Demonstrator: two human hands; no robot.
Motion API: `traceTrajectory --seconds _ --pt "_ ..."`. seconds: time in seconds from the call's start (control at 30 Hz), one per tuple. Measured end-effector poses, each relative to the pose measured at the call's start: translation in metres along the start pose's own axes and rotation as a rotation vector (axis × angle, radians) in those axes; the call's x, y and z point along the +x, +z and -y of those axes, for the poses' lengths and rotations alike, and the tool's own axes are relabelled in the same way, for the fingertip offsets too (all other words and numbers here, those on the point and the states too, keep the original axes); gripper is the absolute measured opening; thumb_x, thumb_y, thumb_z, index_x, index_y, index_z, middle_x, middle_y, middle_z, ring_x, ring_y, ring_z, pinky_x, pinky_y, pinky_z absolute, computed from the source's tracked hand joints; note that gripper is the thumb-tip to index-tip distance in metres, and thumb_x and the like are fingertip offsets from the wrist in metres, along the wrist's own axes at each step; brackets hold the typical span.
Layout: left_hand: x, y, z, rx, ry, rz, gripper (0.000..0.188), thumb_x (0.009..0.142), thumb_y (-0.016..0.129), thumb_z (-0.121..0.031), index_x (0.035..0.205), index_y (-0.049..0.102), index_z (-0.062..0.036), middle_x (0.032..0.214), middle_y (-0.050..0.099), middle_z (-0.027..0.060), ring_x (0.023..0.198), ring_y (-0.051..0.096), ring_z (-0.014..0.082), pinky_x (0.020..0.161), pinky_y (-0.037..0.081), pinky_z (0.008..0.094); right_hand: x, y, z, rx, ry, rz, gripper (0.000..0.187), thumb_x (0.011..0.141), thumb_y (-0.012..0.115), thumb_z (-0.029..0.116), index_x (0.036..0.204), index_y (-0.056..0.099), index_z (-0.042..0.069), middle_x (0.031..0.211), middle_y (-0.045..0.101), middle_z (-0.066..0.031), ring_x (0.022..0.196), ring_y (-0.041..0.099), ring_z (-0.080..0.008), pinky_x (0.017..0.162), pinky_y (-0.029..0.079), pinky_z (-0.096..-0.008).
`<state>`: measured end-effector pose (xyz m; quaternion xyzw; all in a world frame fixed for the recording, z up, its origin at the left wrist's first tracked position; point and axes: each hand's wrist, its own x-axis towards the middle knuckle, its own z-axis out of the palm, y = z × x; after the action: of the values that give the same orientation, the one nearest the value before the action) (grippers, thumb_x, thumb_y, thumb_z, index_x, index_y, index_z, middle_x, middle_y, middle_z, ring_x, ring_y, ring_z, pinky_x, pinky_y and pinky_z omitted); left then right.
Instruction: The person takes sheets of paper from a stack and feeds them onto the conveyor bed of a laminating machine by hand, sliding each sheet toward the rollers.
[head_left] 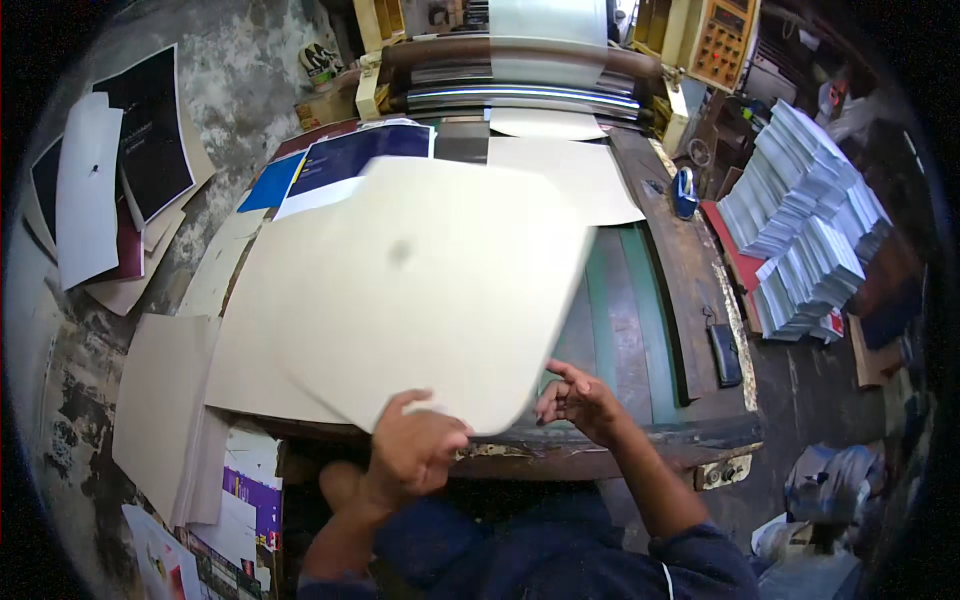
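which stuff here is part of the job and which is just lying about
Apparently in use:
cream sheet, raised
left hand at its near edge
right hand, open
rollers

Seemingly lying about:
small blue object
small dark case
white paper stacks

The left hand [415, 452] grips the near edge of a cream sheet [470, 300] over the desk [622, 320]; the right hand [585, 402], fingers parted, is just beside it.

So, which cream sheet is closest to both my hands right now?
The blurred middle sheet, its near corner between your left hand and right hand. The sheet beneath it reaches farther left; another sheet lies farther off, toward the rollers.
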<state>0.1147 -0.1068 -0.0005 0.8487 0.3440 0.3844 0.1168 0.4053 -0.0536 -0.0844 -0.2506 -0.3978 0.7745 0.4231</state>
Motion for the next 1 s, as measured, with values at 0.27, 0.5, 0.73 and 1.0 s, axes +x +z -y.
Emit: traceTrajectory --seconds 0.27,0.5,0.73,1.0 --pt "0.027 -0.025 0.035 0.296 -0.231 0.086 0.054 0.092 0.057 -0.031 0.138 0.043 -0.0076 0.146 0.039 0.015 0.138 0.028 0.0413 0.112 0.02 0.0548 -0.016 -0.024 -0.053 0.026 0.208 -0.37 0.032 0.093 0.056 0.03 0.102 0.054 -0.001 0.068 0.058 -0.0067 0.049 0.052 -0.0141 0.05 0.048 -0.0294" --pt "-0.008 -0.027 0.075 0.434 -0.541 0.359 0.068 0.096 0.035 -0.054 0.145 0.034 -0.0061 0.154 0.023 0.0172 0.143 0.014 0.0389 0.114 0.009 0.0536 -0.058 0.013 -0.118 0.36 0.304 -0.54 0.033 0.095 0.056 0.037 0.11 0.049 0.008 0.073 0.055 -0.0055 0.056 0.048 -0.0129 0.063 0.049 -0.0361" --pt "-0.021 -0.038 0.056 0.237 -0.4 0.249 0.075 0.078 0.059 -0.065 0.131 0.055 -0.0118 0.142 0.047 0.011 0.139 0.03 0.0355 0.113 0.013 0.0546 0.009 -0.034 -0.107 0.407 0.288 -0.694 0.037 0.098 0.049 0.038 0.112 0.046 0.004 0.069 0.05 -0.0043 0.054 0.044 -0.0122 0.063 0.048 -0.036" --pt "-0.027 -0.039 0.058 -0.024 -0.512 0.101 0.058 0.08 0.066 -0.055 0.119 0.064 -0.0118 0.127 0.061 0.0088 0.133 0.041 0.035 0.113 0.013 0.0543 0.143 -0.124 -0.063 0.378 0.176 -0.663 0.038 0.099 0.043 0.041 0.109 0.045 0.004 0.072 0.051 -0.0056 0.054 0.044 -0.0126 0.065 0.05 -0.0361"
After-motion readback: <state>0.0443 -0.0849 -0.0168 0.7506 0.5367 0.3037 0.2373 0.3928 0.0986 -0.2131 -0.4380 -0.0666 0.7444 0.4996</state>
